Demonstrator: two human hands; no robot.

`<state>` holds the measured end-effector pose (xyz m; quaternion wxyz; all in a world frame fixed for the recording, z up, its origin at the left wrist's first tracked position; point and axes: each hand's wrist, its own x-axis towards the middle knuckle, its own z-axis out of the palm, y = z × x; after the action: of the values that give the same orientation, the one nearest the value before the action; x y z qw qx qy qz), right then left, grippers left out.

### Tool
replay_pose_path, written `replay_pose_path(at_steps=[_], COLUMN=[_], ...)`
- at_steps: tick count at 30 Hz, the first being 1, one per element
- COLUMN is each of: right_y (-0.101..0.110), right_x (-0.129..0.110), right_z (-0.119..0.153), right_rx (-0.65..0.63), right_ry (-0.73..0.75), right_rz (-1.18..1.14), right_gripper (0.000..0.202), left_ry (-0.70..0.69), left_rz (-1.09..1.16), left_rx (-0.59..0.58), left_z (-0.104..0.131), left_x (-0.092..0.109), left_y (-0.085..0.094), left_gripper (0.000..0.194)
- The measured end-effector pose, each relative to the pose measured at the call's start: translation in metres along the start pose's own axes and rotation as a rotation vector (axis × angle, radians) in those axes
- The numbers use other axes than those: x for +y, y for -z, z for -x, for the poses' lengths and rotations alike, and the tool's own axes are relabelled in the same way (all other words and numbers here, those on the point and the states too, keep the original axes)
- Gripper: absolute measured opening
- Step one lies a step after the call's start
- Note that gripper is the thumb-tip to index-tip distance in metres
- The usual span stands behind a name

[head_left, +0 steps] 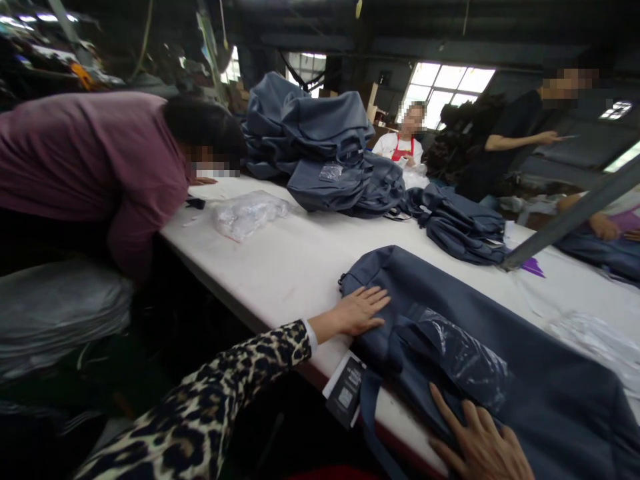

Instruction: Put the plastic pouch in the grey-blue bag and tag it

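Note:
A long navy bag lies along the front edge of the white table. My left hand rests flat on the bag's left end with its fingers spread. Nearer to me, my right hand lies with spread fingers on the bag's front side. Between the hands, a clear plastic packet sits on the bag. A black and white tag hangs over the table edge beside a navy strap.
Navy bags are piled at the back, with more bags to their right. Plastic bags lie left of centre. A person in purple leans over the table at left. A slanted metal pole meets the table at right.

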<state>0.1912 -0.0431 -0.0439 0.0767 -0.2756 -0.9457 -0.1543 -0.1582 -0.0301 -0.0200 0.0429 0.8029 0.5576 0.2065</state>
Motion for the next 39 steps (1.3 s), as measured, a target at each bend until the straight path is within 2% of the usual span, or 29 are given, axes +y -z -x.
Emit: replay_pose_path(at_steps=[2, 5, 7, 9, 10, 12, 15, 17, 19, 21, 23, 25, 28, 30, 31, 34, 36, 39], right_y=[0.003, 0.023, 0.042, 0.049, 0.045, 0.019, -0.035, -0.058, -0.062, -0.056, -0.048, -0.044, -0.045, -0.047, -0.048, -0.044, -0.038, -0.023], right_x=[0.005, 0.033, 0.060, 0.080, 0.085, 0.085, 0.072, 0.067, 0.067, 0.069, 0.070, 0.070, 0.073, 0.078, 0.082, 0.095, 0.102, 0.106], right_z=[0.005, 0.006, 0.001, -0.002, -0.001, 0.008, 0.031, 0.042, 0.047, 0.047, 0.045, 0.043, 0.042, 0.042, 0.041, 0.027, 0.007, -0.032], right_rx=[-0.016, -0.048, 0.030, 0.179, 0.235, 0.236, 0.067, -0.008, -0.039, -0.069, -0.094, -0.108, -0.134, -0.136, -0.114, 0.049, 0.123, 0.055], right_ry=[-0.038, -0.067, -0.173, -0.336, -0.395, -0.381, -0.379, -0.392, -0.399, -0.396, -0.395, -0.409, -0.468, -0.538, -0.579, -0.672, -0.646, -0.518], right_rz=[-0.036, -0.182, -0.269, -0.212, -0.149, -0.048, 0.015, 0.044, 0.059, 0.055, 0.038, 0.008, -0.111, -0.256, -0.342, -0.557, -0.592, -0.506], right_gripper=[0.055, 0.045, 0.043, 0.051, 0.055, 0.061, 0.058, 0.059, 0.061, 0.064, 0.066, 0.070, 0.068, 0.056, 0.051, 0.045, 0.042, 0.039], left_ry=[0.030, 0.038, 0.032, 0.029, 0.027, 0.028, 0.048, 0.067, 0.047, -0.060, -0.234, -0.346, -0.332, -0.310, -0.303, -0.236, -0.131, -0.017], left_rz=[-0.063, -0.111, -0.138, -0.157, -0.162, -0.169, -0.184, -0.211, -0.221, -0.171, -0.095, -0.060, -0.058, -0.030, 0.001, 0.142, 0.221, 0.245], left_rx=[-0.122, -0.136, -0.137, -0.144, -0.148, -0.146, -0.190, -0.253, -0.249, -0.138, -0.061, -0.114, -0.274, -0.305, -0.309, -0.333, -0.353, -0.410], left_z=[-0.003, 0.000, 0.002, 0.002, 0.002, 0.003, -0.001, -0.012, -0.033, -0.062, -0.091, -0.114, -0.129, -0.129, -0.129, -0.130, -0.135, -0.152], left_x=[-0.017, -0.033, -0.035, -0.034, -0.032, -0.030, -0.025, -0.014, 0.007, 0.035, 0.059, 0.071, 0.063, 0.052, 0.047, 0.044, 0.049, 0.054], left_y=[-0.022, -0.042, -0.045, -0.045, -0.045, -0.043, -0.033, -0.020, -0.009, -0.007, -0.020, -0.046, -0.088, -0.104, -0.106, -0.094, -0.079, -0.061], left_gripper=[0.062, 0.064, 0.063, 0.063, 0.062, 0.063, 0.063, 0.055, 0.040, 0.038, 0.047, 0.062, 0.068, 0.069, 0.068, 0.055, 0.050, 0.055])
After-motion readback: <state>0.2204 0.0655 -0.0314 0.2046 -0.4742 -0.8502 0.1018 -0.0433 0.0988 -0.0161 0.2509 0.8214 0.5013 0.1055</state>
